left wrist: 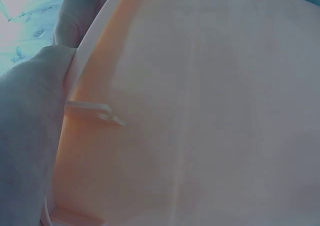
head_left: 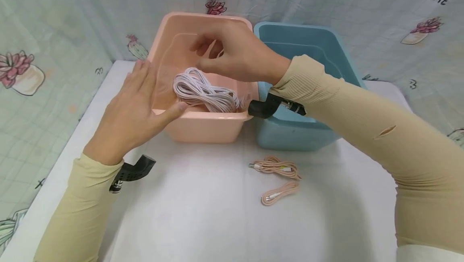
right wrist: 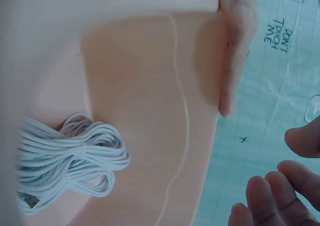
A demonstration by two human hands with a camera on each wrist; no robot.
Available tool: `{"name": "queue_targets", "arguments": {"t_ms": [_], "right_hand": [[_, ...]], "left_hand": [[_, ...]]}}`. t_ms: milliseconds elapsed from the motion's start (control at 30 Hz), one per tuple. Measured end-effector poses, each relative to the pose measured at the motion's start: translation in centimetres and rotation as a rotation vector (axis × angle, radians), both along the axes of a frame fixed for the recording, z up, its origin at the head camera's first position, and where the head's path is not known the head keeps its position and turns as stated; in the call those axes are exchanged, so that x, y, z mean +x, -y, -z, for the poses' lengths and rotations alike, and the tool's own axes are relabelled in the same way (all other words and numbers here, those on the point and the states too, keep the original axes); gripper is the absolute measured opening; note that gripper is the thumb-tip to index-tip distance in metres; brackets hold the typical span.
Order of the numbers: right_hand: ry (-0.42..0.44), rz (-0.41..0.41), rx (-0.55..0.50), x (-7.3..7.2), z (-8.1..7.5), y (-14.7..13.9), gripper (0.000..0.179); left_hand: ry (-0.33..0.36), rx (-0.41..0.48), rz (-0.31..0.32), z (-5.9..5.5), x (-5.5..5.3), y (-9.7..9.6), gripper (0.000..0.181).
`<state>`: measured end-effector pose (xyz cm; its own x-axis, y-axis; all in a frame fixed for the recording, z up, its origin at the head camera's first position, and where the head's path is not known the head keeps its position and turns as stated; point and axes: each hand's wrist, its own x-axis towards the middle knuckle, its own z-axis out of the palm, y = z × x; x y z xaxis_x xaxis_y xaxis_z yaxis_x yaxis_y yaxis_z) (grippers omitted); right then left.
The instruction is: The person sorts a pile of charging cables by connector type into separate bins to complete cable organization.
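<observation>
A pink plastic bin (head_left: 204, 128) stands at the back of the table with a coiled white cable (head_left: 208, 95) inside. My left hand (head_left: 125, 113) rests on the bin's left rim, its fingers straight along that side and its thumb reaching over the front edge. Above the bin hovers my right hand (head_left: 237, 54), fingers loosely bent. In the right wrist view its fingertips (right wrist: 260, 193) stand apart from the thumb with nothing between them. A USB plug (right wrist: 31, 200) shows on the white bundle, which lies below the right hand and apart from it.
A blue bin (head_left: 297, 139) stands directly right of the pink one. Two beige coiled cables, a larger one (head_left: 275, 167) and a smaller one (head_left: 280, 192), lie on the white tabletop (head_left: 203, 213) in front. A patterned curtain (head_left: 326, 0) hangs behind the bins.
</observation>
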<state>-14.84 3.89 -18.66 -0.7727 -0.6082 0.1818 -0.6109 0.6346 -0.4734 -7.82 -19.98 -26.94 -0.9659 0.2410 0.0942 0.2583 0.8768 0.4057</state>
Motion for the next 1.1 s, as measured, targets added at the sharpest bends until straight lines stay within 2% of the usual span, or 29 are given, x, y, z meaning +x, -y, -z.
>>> {"name": "queue_targets", "arguments": {"t_ms": [100,300,500,567,667,767,900,1100], "right_hand": [[-0.034,-0.038,-0.010,1.0,-0.5,-0.9,0.025],[-0.020,-0.053,0.028,3.7,-1.6,-2.3,0.024],[-0.041,-0.129,0.000,6.6,-1.7,-4.0,0.023],[-0.049,-0.158,-0.015,7.5,-1.4,-4.7,0.024],[-0.067,-0.200,-0.030,8.5,-0.6,-5.9,0.022],[-0.091,-0.240,-0.045,9.4,0.4,-6.9,0.021],[-0.098,-0.282,-0.063,10.6,2.0,-8.1,0.021],[-0.042,-0.301,-0.104,12.3,4.6,-9.8,0.025]], "left_hand": [[-0.003,0.001,0.006,0.0,-0.2,-0.1,0.101],[0.026,-0.002,0.012,-0.3,-0.1,0.2,0.101],[0.071,-0.062,0.040,-1.1,-0.3,0.3,0.104],[0.049,-0.071,0.030,-1.5,-0.6,0.1,0.105],[0.000,-0.081,0.008,-2.5,-0.9,-0.3,0.096],[-0.059,-0.088,0.020,-3.5,-1.5,-1.0,0.087],[-0.076,-0.123,0.072,-5.2,-2.6,-2.1,0.084],[-0.114,-0.152,0.185,-7.5,-4.9,-4.8,0.079]]}}
